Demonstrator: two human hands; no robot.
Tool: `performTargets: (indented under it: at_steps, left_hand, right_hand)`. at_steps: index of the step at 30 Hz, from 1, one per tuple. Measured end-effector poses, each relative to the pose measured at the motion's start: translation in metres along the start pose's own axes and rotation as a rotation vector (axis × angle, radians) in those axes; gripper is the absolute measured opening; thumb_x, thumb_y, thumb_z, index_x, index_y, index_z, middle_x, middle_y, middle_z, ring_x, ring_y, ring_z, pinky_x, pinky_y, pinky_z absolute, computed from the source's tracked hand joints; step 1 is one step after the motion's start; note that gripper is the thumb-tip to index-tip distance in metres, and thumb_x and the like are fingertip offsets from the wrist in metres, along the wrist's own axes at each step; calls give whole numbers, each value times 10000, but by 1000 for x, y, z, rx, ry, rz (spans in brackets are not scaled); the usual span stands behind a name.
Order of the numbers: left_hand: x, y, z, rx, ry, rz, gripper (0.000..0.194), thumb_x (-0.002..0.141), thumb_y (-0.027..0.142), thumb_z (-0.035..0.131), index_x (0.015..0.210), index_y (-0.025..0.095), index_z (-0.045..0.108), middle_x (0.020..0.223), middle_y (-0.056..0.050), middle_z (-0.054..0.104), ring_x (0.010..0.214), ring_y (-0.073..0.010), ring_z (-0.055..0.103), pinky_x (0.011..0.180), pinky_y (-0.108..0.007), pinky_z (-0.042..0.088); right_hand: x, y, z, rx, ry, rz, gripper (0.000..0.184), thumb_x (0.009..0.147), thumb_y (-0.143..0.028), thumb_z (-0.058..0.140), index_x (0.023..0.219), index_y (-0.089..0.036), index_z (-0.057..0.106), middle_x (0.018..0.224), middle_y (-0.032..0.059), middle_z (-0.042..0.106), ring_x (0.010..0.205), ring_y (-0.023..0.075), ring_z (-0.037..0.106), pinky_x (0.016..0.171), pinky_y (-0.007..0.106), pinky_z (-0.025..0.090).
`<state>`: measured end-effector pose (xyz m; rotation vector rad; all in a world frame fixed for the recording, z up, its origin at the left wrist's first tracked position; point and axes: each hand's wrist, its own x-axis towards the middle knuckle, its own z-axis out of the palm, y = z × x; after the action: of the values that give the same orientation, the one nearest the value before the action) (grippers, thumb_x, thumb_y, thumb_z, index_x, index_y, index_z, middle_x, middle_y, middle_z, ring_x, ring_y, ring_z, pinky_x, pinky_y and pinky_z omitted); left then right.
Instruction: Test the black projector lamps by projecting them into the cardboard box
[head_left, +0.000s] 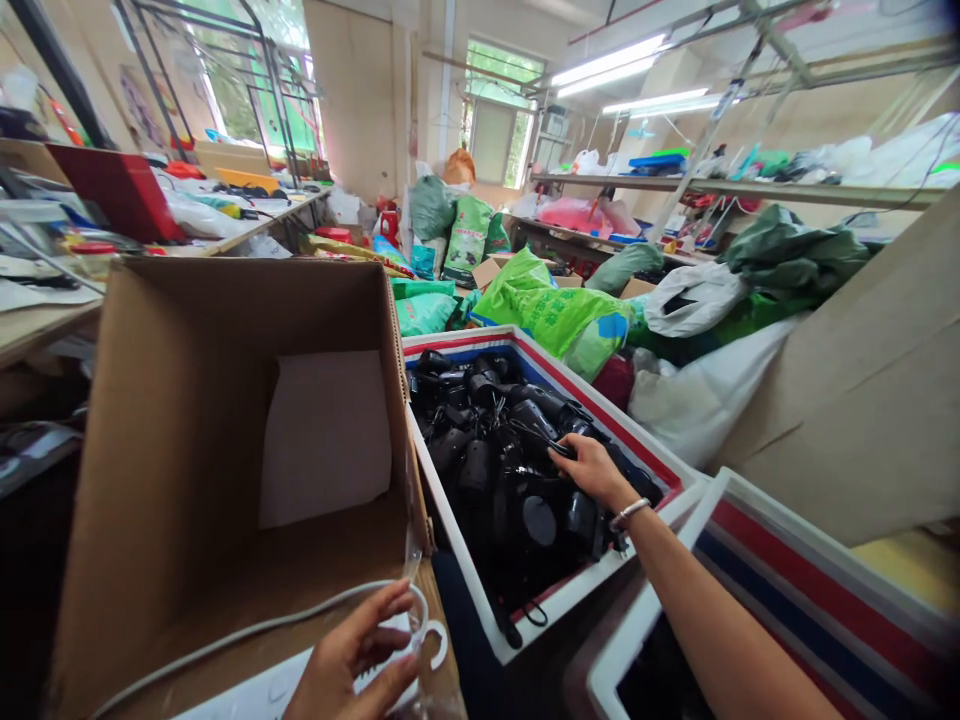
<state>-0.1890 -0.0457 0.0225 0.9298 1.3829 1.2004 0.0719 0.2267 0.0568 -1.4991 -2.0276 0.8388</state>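
- Left hand (346, 655), lowest and nearest in view: its fingers (382, 632) are curled shut around a loop of white cable (247, 628), and a clear plastic bag (413, 560) is held just beside them.
- White cable: its long axis is stretched to the left and nearward from the hand, across the lower flap of the box, and its loop is gathered at the right end.
- Cardboard box (225, 325): it is stood open-topped, directly left of the crate, with a white sheet (326, 440) laid against its inner wall.
- Right hand (596, 472): it is reached over the crate, with the fingers closed on a thin black cord (551, 443), which is pointed to the far left.
- Bracelet (630, 514): it is worn on the right wrist.
- White crate (540, 610): it is lined with red and blue stripes and is placed under the right hand.
- Black plastic appliances (480, 470): these are heaped inside the crate, their exact kind hard to tell, and no single direction is shared by their long axes.
- Second striped crate (817, 590): it is set at the near right.
- Green woven sacks (551, 310): these are piled beyond the crates.
- Long table (255, 225): it is run along the far left, and is covered with packaging.
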Motion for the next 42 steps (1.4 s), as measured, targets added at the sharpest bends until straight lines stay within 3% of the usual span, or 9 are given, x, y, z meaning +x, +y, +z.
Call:
performTargets:
  at_steps: [9,15,18,21,24,27,31,35,42]
  left_hand:
    - [8,6,2,-80,-81,-49,582,703,448,691,1190,178,520,1149,-145,604,849,-228,634,820,-382,488]
    - [24,11,22,-262,-24,-194,914,512,568,775,1245,138,439,1194,-206,539,933,-268,579,756,-355,479]
    - [40,34,32,-392,-1,-221,953,618,626,671,1356,170,277,1323,-220,419,999,-271,545,699,-335,488]
    - [56,62,33,-222,38,-90,706,769,633,482,1297,171,403,1290,-167,461,1015,-228,529,682,-263,465]
    - [60,79,31,-122,-84,-82,400,681,448,686,915,124,673,853,-78,644,680,-150,558,509,-192,396]
    - [45,75,27,-69,-189,-185,196,556,218,762,694,104,682,470,25,523,412,-89,417,370,-180,256]
    - [8,63,9,-282,-193,-302,240,606,165,678,837,127,626,512,56,516,382,-47,376,372,-155,259]
    - [-23,72,-15,-552,-72,-296,380,568,142,715,910,177,555,639,35,589,454,-71,485,417,-168,380]
    - [-65,98,-32,-520,137,-286,561,578,239,775,1065,269,499,767,14,669,617,-169,637,552,-272,504]
  right_hand:
    - [-21,-88,-46,631,-131,-101,367,638,-500,705,682,-181,529,581,-43,519,487,80,480,478,213,419]
    - [-60,-149,-63,894,-167,-192,300,708,-398,719,650,-192,509,524,-76,403,441,48,317,416,170,325]
    - [-82,-180,-63,923,-276,-230,245,696,-363,742,682,-191,568,488,-83,374,425,45,283,396,169,265]
    - [-94,-196,-51,873,-380,-223,244,667,-379,762,775,-207,626,498,-68,419,421,55,308,391,189,239]
    - [-98,-197,-34,901,-439,-227,218,699,-347,737,849,-231,630,535,-49,491,437,72,380,411,205,293]
    - [-98,-189,-26,971,-375,-209,266,712,-262,681,964,-271,599,614,-29,587,477,105,492,480,249,411]
    - [-103,-168,-31,1007,-160,-142,551,740,-361,533,1282,-298,455,834,53,667,634,187,631,620,359,520]
    - [-105,-145,-23,1057,-108,-203,655,811,-527,254,1422,-288,247,1208,127,591,1021,282,617,851,479,482]
    - [-78,-105,18,760,89,-336,720,723,-275,581,1368,-366,277,1389,65,445,1105,259,572,881,449,474]
